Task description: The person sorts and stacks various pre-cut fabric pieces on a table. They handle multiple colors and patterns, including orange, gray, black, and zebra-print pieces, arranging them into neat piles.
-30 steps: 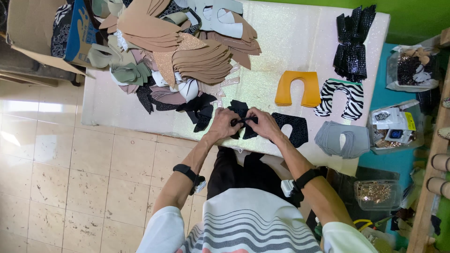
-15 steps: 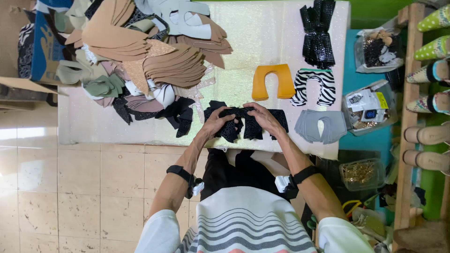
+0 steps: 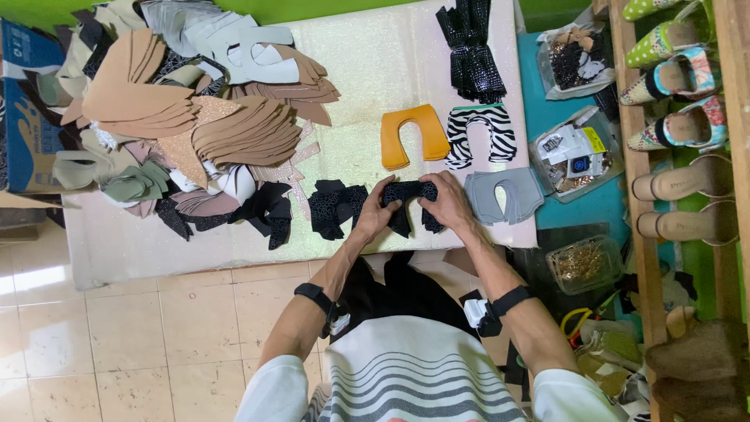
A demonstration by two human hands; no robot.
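Black speckled shoe-upper pieces sit at the near edge of the pale worktable, gripped at both ends so their edges line up: the left hand pinches the left end and the right hand the right. Far left, a big heap of tan and grey cut pieces waits unsorted. Around the hands lie neat single stacks, apparently kept apart by colour: more black pieces, grey, zebra-striped, orange.

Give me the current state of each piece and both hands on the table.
Left hand: gripping black cutout.
Right hand: gripping same cutout.
Black cutout: held over table edge.
Orange cutout: lying flat.
Zebra cutout: flat.
Grey cutout: flat.
Tan stack: fanned out.
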